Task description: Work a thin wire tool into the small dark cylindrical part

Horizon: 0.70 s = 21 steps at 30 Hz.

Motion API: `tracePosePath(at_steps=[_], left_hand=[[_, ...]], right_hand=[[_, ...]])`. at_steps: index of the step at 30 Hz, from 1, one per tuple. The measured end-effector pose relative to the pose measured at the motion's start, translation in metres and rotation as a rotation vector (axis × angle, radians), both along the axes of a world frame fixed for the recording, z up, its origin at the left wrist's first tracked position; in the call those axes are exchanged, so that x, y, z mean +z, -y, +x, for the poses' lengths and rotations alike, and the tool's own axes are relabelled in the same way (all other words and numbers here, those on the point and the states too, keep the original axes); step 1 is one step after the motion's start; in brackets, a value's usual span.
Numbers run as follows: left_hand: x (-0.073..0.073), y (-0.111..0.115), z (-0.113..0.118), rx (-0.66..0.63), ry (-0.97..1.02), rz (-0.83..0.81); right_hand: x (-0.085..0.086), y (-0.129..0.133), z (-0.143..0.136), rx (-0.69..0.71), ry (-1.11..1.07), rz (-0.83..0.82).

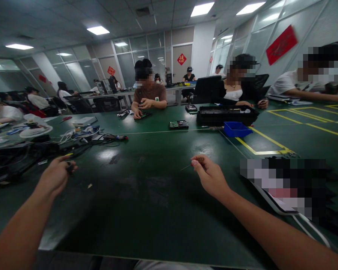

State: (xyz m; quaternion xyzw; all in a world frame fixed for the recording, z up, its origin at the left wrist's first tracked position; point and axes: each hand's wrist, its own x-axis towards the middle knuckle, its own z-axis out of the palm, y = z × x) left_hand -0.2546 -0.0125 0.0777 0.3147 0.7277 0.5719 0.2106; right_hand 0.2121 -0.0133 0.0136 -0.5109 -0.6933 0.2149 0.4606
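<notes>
My right hand (pixel 211 176) is closed round a thin screwdriver (pixel 186 167). Its slim metal shaft points down and left above the green table (pixel 124 221), with a bit of red at the fingertips. The rest of its handle is hidden in my fingers. On the other side, my left hand (pixel 54 177) curls round a small dark object (pixel 70 167) whose kind I cannot make out. A yellow tip (pixel 69 154) shows by the index finger; whether it belongs to that object I cannot tell. Cables (pixel 25 157) lie close to my left hand.
Ahead are a hard drive (pixel 178 124), a blue bin (pixel 237 129) and a long black tray (pixel 225 115). A pen-like tool (pixel 116 137) lies by the cables. To my right is a partly blurred flat device (pixel 276 197) with a white cord. Co-workers sit across the table.
</notes>
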Motion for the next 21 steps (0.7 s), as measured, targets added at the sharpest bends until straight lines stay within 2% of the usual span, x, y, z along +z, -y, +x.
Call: tracePosePath(at_steps=[2,4,7,11,13,17,21], left_hand=[[-0.008,-0.007,0.034,-0.162,0.188,0.023],[-0.016,-0.010,0.070,-0.294,0.289,0.008],[-0.025,-0.013,0.119,-0.473,0.304,0.014],[-0.034,-0.019,0.172,-0.672,0.370,0.044],[-0.038,-0.022,0.195,-0.756,0.252,0.004],[-0.048,-0.025,0.234,-0.875,-0.115,-0.092],[-0.062,-0.024,0.260,-0.987,-0.215,-0.033]], right_hand=[[-0.002,0.000,0.000,0.009,-0.038,-0.009],[-0.005,-0.001,0.000,0.029,-0.077,-0.027],[-0.007,-0.003,0.000,0.055,-0.127,-0.046],[-0.009,-0.004,0.000,0.056,-0.171,-0.059],[-0.009,-0.004,0.001,0.055,-0.179,-0.060],[-0.007,-0.003,0.001,0.026,-0.170,-0.069],[-0.002,0.000,0.001,-0.002,-0.250,-0.042]])
